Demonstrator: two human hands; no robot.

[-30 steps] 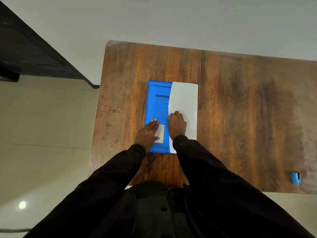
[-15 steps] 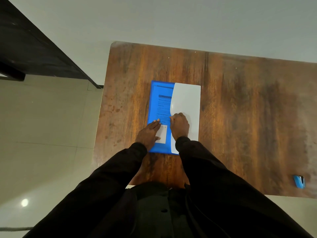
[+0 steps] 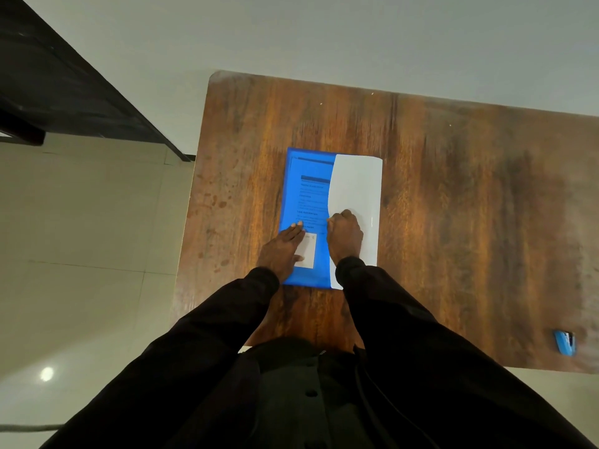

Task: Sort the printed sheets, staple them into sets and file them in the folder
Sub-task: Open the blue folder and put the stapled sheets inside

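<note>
Filing step, by judgement. The blue folder (image 3: 291, 196) lies flat near the middle of the wooden counter (image 3: 453, 222), its long axis running away from the person. Print (image 3: 312, 196) shows through its translucent cover.

A white sheet (image 3: 356, 189), blank side up, covers the folder's right half. Its left edge is bowed and lifted.

- Left grip (image 3: 283, 251): fingers straight and flat, pressing the folder's near-left part and partly covering a white label (image 3: 309, 251).
- Right grip (image 3: 345, 236): fingers curled onto the bowed edge, apparently pinching it.

Key relation: the sheet's free edge sits right at the right grip's fingertips, parallel to the folder's long axis, with the uncovered half to the left. The right grip is therefore the nearer one for moving that edge across.

A blue stapler (image 3: 564, 346) sits well apart at the counter's near-right edge.

Against the earlier frames, only the view has drifted slightly. Both grips and the sheet keep their places on the folder.
</note>
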